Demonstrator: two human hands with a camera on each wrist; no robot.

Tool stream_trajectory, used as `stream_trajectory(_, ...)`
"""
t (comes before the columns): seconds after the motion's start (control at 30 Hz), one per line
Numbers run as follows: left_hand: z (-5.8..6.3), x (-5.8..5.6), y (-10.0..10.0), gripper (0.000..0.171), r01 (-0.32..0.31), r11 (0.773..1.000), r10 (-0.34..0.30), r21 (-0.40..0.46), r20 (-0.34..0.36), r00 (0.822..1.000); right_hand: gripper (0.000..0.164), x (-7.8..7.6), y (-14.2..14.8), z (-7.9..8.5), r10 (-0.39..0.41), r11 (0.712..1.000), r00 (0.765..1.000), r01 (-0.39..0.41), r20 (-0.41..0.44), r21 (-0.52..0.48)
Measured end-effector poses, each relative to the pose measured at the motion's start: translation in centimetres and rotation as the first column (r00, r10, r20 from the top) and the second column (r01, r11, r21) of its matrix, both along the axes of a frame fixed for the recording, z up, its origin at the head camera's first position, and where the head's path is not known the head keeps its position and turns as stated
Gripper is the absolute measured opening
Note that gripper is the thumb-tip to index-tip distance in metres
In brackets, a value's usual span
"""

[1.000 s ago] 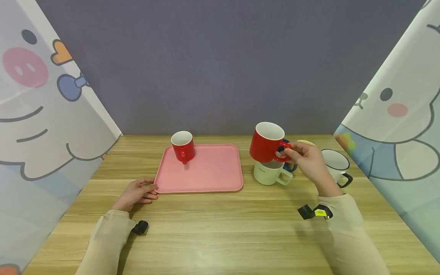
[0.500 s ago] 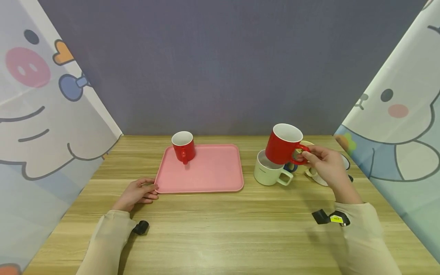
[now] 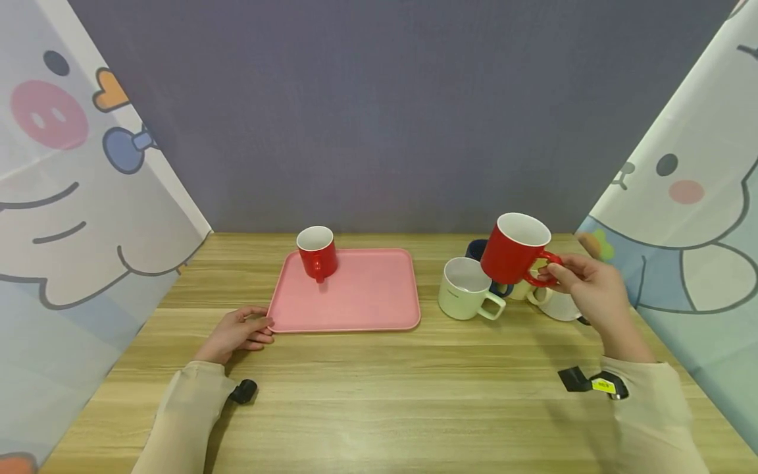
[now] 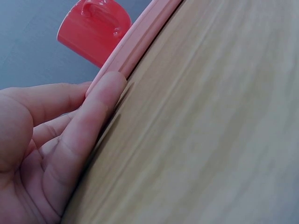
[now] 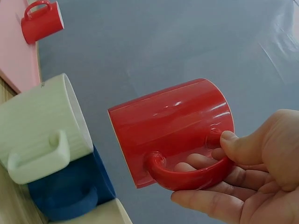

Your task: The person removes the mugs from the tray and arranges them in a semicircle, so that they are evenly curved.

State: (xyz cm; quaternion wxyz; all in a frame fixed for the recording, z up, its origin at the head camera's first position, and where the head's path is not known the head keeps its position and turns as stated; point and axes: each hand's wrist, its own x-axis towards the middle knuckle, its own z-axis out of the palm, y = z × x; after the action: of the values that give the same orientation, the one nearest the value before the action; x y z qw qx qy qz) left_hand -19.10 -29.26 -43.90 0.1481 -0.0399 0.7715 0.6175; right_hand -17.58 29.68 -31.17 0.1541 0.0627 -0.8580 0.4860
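Note:
My right hand (image 3: pixel 595 289) grips the handle of a glossy red mug (image 5: pixel 173 128), white inside, and holds it upright in the air. In the head view this mug overlaps the group of cups at the right. My left hand (image 3: pixel 237 334) pinches the near left corner of a pink tray (image 3: pixel 373 289) between thumb and fingers, as the left wrist view also shows. A second red mug (image 3: pixel 318 255) stands at the tray's far left, its handle toward me. Beside the held mug is a pale green mug (image 3: pixel 460 301), handle facing right.
Behind the pale green mug stands a dark blue mug (image 5: pixel 65 191). Further right are a pale yellow mug (image 3: pixel 520 291) and a white mug (image 3: pixel 559 306), both partly hidden by the held mug and right hand. A grey wall panel (image 3: pixel 379 131) closes off the back.
My right hand has carried the red mug to the right, from over the pale green mug to over the yellow and white ones. The left hand and tray stay put.

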Motion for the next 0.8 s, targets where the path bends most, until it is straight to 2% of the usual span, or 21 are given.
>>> stream_trajectory(0.2,0.2,0.1,0.0,0.052,-0.003,1.0,0.003,0.0,-0.001,1.0,0.029,0.4,1.1,-0.1,-0.006,1.0,1.0,0.006,0.011,-0.01)
stream_trajectory(0.37,0.2,0.2,0.1,0.052,0.003,1.0,-0.003,0.002,0.001,1.0,0.009,0.8,2.4,-0.2,-0.025,0.999,1.0,0.025,0.009,-0.047)
stream_trajectory(0.8,0.3,0.2,0.1,0.051,-0.001,1.0,0.001,-0.004,-0.009,1.0,0.01,2.6,5.4,-0.2,-0.1,0.993,0.993,0.104,0.069,-0.056)
